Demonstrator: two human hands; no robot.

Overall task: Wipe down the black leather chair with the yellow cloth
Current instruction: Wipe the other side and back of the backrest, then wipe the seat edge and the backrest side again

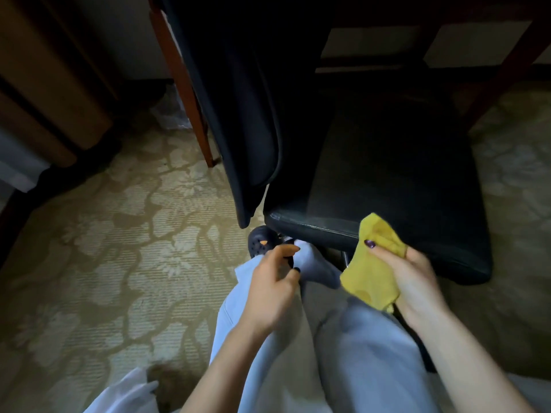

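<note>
The black leather chair (387,174) fills the upper right, its seat facing me and its backrest (238,114) hanging down at the left of the seat. My right hand (414,281) grips the yellow cloth (372,263) at the seat's near front edge, thumb on top of the cloth. My left hand (274,281) hovers over my knees with loosely curled fingers and holds nothing.
A patterned beige carpet (119,248) covers the floor. A reddish wooden table leg (185,84) stands behind the backrest, another (507,64) at the far right. Wooden furniture (44,70) sits at upper left. My light trousers (298,353) and a dark clog (262,238) lie below the seat.
</note>
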